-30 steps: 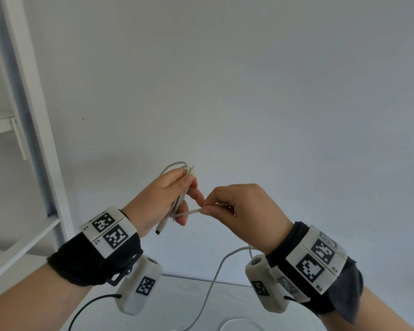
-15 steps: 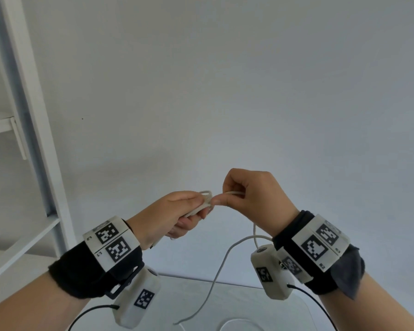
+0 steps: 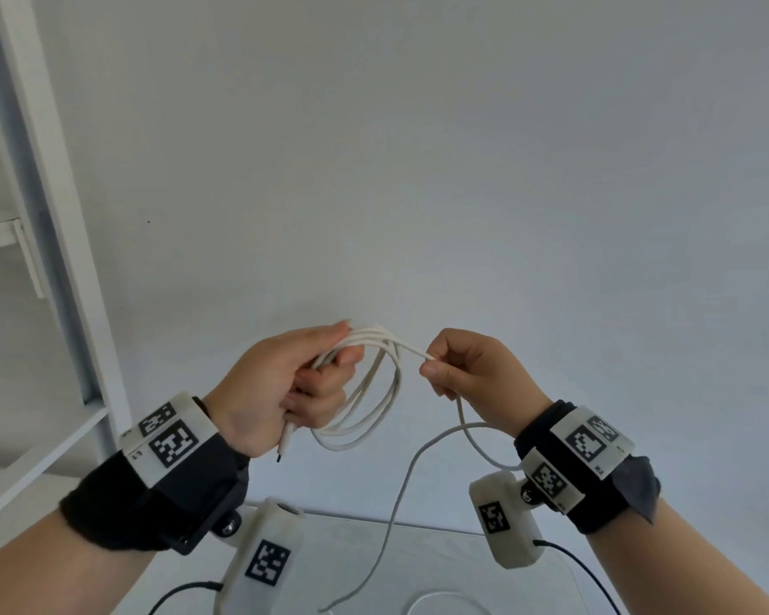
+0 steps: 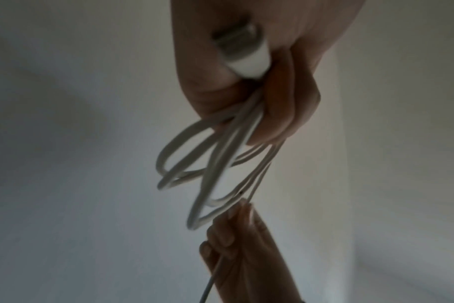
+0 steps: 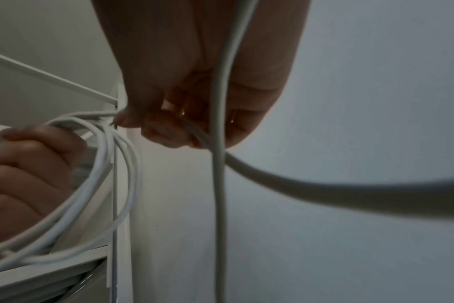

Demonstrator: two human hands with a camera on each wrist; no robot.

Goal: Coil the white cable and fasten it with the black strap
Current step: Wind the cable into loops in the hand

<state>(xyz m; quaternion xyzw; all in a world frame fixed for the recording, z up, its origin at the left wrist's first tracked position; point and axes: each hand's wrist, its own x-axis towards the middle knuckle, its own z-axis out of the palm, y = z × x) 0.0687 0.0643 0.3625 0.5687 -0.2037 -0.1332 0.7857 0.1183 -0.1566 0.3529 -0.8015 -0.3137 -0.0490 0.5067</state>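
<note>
My left hand [image 3: 303, 379] grips several loops of the white cable [image 3: 374, 419], held up in front of the wall. The cable's plug [image 3: 285, 443] sticks out below that fist, and shows close up as the plug [image 4: 242, 54] in the left wrist view. My right hand [image 3: 467, 370] pinches the free run of cable just right of the loops. From it the cable tail [image 3: 400, 503] hangs down to the table. In the right wrist view the loops [image 5: 104, 174] curve beside my left fingers [image 5: 31, 164]. No black strap is in view.
A white shelf frame [image 3: 58, 241] stands at the left against the plain wall. The white table [image 3: 440, 565] lies below my wrists, with more cable lying on it at the bottom edge. Black leads run from both wrist cameras.
The bundle in my left hand has gained a larger hanging loop. My right hand has drawn away to the right along the cable, and both hands sit slightly apart.
</note>
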